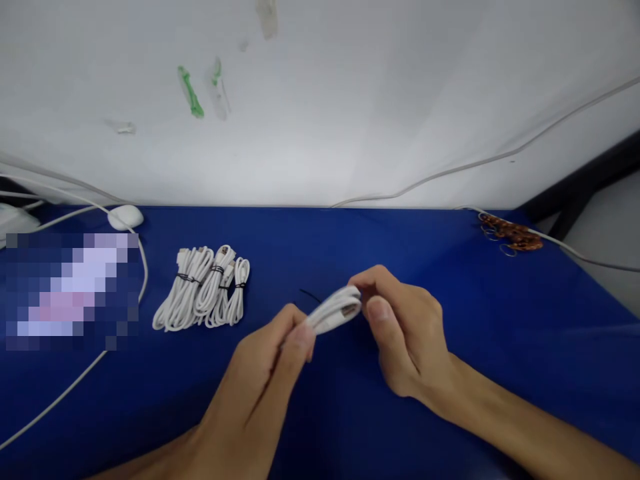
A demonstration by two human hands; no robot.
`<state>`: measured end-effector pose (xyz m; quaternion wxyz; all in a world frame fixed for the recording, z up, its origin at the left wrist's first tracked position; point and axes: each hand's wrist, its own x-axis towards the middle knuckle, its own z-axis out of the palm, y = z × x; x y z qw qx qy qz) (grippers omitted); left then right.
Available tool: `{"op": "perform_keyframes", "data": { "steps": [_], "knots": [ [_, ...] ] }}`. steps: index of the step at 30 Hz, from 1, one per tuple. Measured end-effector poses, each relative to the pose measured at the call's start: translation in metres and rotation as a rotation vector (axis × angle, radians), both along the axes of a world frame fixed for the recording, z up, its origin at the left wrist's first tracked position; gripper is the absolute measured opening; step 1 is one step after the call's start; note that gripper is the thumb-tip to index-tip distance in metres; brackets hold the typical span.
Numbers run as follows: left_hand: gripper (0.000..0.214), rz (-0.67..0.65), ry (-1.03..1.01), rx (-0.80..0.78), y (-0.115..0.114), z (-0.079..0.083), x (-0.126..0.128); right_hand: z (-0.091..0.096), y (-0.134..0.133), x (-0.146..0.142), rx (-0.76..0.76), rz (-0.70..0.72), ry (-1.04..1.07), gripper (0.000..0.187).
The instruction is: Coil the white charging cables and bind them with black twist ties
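A coiled white USB cable (pixel 333 312) is pinched at its left end between the thumb and fingers of my left hand (pixel 267 363). A metal plug shows inside the coil's right end. There my right hand (pixel 407 327) has its fingers curled against the loop, thumb bent beside it; its exact grip is partly hidden. Just behind the coil a thin black tie (pixel 310 295) sticks out. To the left lie several bundled white cables (pixel 200 287) side by side on the blue table (pixel 425 233), bound with black ties.
A white computer mouse (pixel 125 217) sits at the back left, with a white cord running past a blurred-out patch (pixel 75 287). At the back right are brown beaded items with rings (pixel 513 233). A white wall (pixel 320 133) bounds the table's rear.
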<state>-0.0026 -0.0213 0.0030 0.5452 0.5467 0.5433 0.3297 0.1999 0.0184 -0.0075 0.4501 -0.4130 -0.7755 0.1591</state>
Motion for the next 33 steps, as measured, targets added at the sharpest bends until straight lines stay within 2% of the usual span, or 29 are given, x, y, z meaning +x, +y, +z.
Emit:
{"op": "perform_keyframes", "data": {
  "steps": [3, 6, 10, 15, 22, 28, 33],
  "knots": [
    [0.053, 0.213, -0.101, -0.014, 0.006, -0.003, -0.001, -0.005, 0.004, -0.001, -0.079, -0.170, -0.128, 0.023],
    [0.059, 0.294, -0.144, -0.044, 0.010, -0.004, 0.000, -0.012, 0.008, -0.004, -0.164, -0.190, -0.282, 0.017],
    [0.061, 0.275, -0.136, -0.094, 0.011, -0.004, 0.002, -0.015, 0.006, -0.005, -0.218, -0.044, -0.321, 0.007],
    [0.061, 0.272, -0.132, -0.128, 0.012, -0.006, 0.003, -0.011, 0.001, -0.006, -0.115, 0.084, -0.397, 0.015],
    [0.063, 0.261, -0.147, -0.181, 0.015, -0.004, 0.002, -0.010, 0.003, -0.007, -0.036, 0.116, -0.550, 0.005],
    [0.061, 0.262, -0.153, -0.180, 0.017, -0.006, 0.002, -0.015, 0.002, -0.009, 0.171, 0.058, -0.668, 0.010],
    [0.058, 0.240, -0.140, -0.166, 0.017, -0.010, 0.003, -0.019, 0.000, -0.012, 0.225, 0.034, -0.713, 0.013]
  ]
}}
